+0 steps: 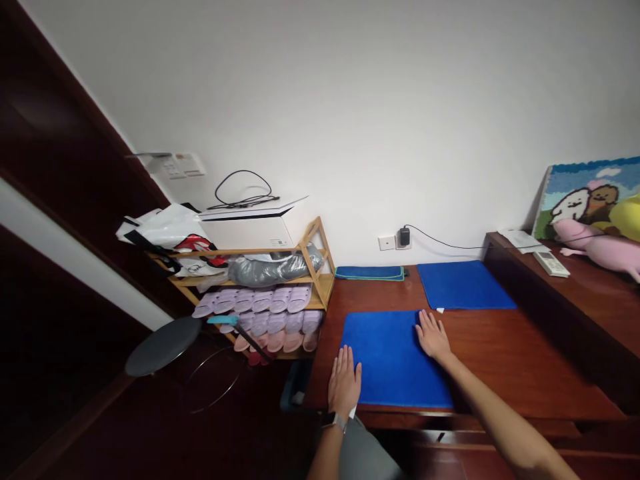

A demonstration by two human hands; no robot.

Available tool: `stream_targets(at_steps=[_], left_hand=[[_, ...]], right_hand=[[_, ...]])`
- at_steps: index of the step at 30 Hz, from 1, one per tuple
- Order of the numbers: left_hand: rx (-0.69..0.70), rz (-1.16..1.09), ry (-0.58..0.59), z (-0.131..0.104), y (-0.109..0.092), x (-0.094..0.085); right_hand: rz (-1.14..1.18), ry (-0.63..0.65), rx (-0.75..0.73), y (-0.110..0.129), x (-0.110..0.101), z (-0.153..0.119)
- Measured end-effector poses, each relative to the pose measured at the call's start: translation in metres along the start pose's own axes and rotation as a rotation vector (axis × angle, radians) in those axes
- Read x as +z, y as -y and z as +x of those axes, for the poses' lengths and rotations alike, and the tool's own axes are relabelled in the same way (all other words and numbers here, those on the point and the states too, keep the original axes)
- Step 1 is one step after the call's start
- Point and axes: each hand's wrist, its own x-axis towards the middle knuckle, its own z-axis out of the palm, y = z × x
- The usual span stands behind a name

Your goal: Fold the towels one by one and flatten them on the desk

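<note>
Hands point(345, 383) point(433, 337) on cloth point(395, 360), slippers point(263, 302) on rack point(324, 288)

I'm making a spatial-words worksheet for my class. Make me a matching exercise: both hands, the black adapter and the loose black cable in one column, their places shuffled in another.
1. left hand
2. right hand
3. black adapter
4. black cable

A. on top of the white box
B. at the nearer blue cloth's far right corner
C. plugged in at the wall
D. at that cloth's left edge

Pairs: 1-D, 2-B, 3-C, 4-A
</note>
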Motion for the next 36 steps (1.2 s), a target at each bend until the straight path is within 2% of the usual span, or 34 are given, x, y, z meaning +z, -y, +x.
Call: stream_targets(at_steps=[2, 4, 9, 12, 15, 18, 21, 23, 24, 26, 28, 33, 36], left_hand=[[-0.002, 0.013, 0.001, -0.001, 0.000, -0.001], [0.002, 0.028, -0.003, -0.002, 0.000, -0.001], [0.034, 0.061, 0.010, -0.003, 0.007, -0.001], [0.052, 0.056, 0.009, 0.005, -0.001, -0.007], [0.130, -0.006, 0.034, 0.029, -0.039, -0.015], [0.267, -0.109, 0.099, 0.067, -0.103, -0.017], [0.363, -0.215, 0.186, 0.104, -0.167, -0.004], [0.375, -0.262, 0.249, 0.121, -0.193, 0.010], [0.375, -0.273, 0.269, 0.127, -0.198, 0.016], [0.367, -0.266, 0.274, 0.134, -0.191, 0.027], [0.332, -0.226, 0.255, 0.138, -0.163, 0.031], [0.079, -0.082, 0.217, 0.144, -0.049, 0.017], [-0.002, -0.027, 0.189, 0.143, -0.001, 0.012]], right_hand=[[-0.023, 0.042, 0.027, -0.001, -0.003, 0.020], [-0.032, 0.053, 0.038, -0.005, 0.001, 0.030], [-0.009, -0.030, -0.004, -0.016, 0.023, 0.029], [-0.010, -0.036, -0.036, -0.016, 0.027, 0.029], [-0.025, -0.016, -0.047, -0.015, 0.026, 0.031], [-0.035, -0.018, -0.047, -0.017, 0.026, 0.032], [-0.057, -0.015, -0.072, -0.020, 0.028, 0.032], [-0.076, -0.012, -0.099, -0.022, 0.030, 0.032], [-0.081, -0.012, -0.106, -0.023, 0.030, 0.032], [-0.079, -0.010, -0.091, -0.023, 0.031, 0.033], [-0.063, -0.006, -0.061, -0.023, 0.032, 0.035], [-0.025, -0.013, -0.042, -0.023, 0.035, 0.036], [-0.032, -0.010, -0.040, -0.023, 0.037, 0.036]])
